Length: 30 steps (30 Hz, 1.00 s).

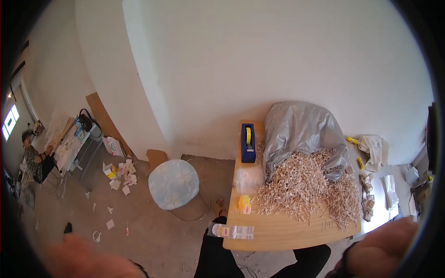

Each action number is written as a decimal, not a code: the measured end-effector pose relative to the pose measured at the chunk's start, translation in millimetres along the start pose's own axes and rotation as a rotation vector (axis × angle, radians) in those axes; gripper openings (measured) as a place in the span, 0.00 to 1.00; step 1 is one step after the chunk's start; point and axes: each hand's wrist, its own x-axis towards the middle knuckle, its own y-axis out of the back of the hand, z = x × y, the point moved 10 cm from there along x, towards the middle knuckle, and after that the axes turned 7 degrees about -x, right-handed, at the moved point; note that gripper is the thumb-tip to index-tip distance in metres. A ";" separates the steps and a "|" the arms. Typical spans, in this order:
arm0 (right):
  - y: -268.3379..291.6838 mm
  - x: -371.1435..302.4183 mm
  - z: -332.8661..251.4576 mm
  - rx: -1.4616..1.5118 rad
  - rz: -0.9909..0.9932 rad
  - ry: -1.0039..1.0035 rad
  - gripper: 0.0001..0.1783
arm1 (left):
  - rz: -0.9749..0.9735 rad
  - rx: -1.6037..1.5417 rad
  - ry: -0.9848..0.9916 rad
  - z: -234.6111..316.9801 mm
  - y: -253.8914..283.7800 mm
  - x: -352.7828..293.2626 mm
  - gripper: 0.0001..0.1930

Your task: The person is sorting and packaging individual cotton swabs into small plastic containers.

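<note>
My left hand (88,259) is a blur at the lower left, over the floor and away from the table. At the lower right my right hand (382,248) is raised beside the table's near right corner, a dark band at its wrist. Neither hand's fingers show clearly. A large heap of cotton swabs (296,187) spills from a grey plastic bag (296,123) over the wooden table (278,234). Along the left side stand a blue tape dispenser (248,153), clear plastic bags (248,180), a yellow packet (244,204) and printed labels (241,232).
A round stool with a pale blue cover (174,184) stands left of the table. Paper scraps (126,173) litter the floor. A person (37,160) sits at another table at far left. Bundled packets (368,208) and clear sleeves (390,191) lie on a white surface to the right.
</note>
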 end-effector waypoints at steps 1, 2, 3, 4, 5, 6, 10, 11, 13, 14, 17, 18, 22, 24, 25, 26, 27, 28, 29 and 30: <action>-18.0 -25.6 7.9 0.062 -0.119 -0.199 0.12 | -0.343 0.784 0.175 -34.7 1.8 -17.7 0.19; -56.4 -55.6 -2.6 0.253 -0.451 -0.372 0.15 | -0.712 0.543 0.259 -52.7 -10.5 -67.9 0.16; -94.8 -114.3 -28.3 0.417 -0.810 -0.528 0.17 | -0.495 0.339 0.444 -94.2 19.3 -134.1 0.13; -94.7 -171.4 -22.6 0.340 -0.999 -0.433 0.11 | -0.491 0.302 0.741 -118.7 64.3 -181.5 0.12; -73.4 -245.0 -6.2 0.444 -0.953 -0.766 0.11 | -0.418 0.313 1.040 -132.3 108.7 -240.1 0.12; -48.5 -303.3 -2.5 0.357 -1.045 -0.842 0.12 | -0.342 0.404 1.245 -134.5 154.9 -300.4 0.12; 47.8 -463.6 -28.4 0.205 -1.236 -1.120 0.15 | -0.346 0.637 1.667 -112.0 289.7 -469.1 0.15; 69.1 -494.6 -30.1 0.187 -1.214 -1.276 0.14 | -0.461 0.730 1.709 -104.8 296.7 -487.5 0.16; 89.2 -518.6 -33.3 0.151 -1.196 -1.445 0.13 | -0.448 0.700 1.922 -103.6 269.9 -502.0 0.18; 84.4 -517.5 -40.4 0.109 -1.265 -1.396 0.13 | -0.423 0.659 2.109 -99.4 259.7 -514.9 0.20; 94.5 -535.3 -50.3 0.025 -1.391 -1.296 0.13 | -0.585 0.379 2.072 -103.9 228.3 -532.9 0.22; 91.1 -532.9 -51.8 0.007 -1.395 -1.255 0.13 | -0.653 0.372 1.939 -108.8 221.0 -532.1 0.20; 79.1 -523.5 -63.0 -0.054 -1.424 -1.207 0.12 | -0.695 0.385 1.884 -101.5 222.5 -539.3 0.17; 81.4 -524.9 -60.8 -0.054 -1.389 -1.266 0.13 | -0.771 0.576 1.822 -98.9 224.4 -538.8 0.14; 84.9 -526.8 -59.9 -0.044 -1.348 -1.323 0.13 | -0.777 0.576 1.834 -98.1 215.6 -537.6 0.14; 87.3 -529.7 -62.4 -0.056 -1.353 -1.326 0.13 | -0.804 0.600 1.747 -100.4 202.8 -527.6 0.14; 88.6 -533.9 -64.9 -0.022 -1.289 -1.398 0.13 | -0.827 0.626 1.653 -102.8 193.6 -516.9 0.13; 90.0 -536.7 -65.4 0.013 -1.222 -1.468 0.14 | -0.827 0.629 1.656 -101.9 193.0 -516.5 0.13; 90.9 -536.4 -65.3 0.011 -1.225 -1.469 0.14 | -0.854 0.640 1.592 -102.2 189.1 -511.9 0.13; 89.8 -536.4 -67.6 0.000 -1.259 -1.468 0.14 | -0.880 0.651 1.524 -103.2 186.2 -506.8 0.12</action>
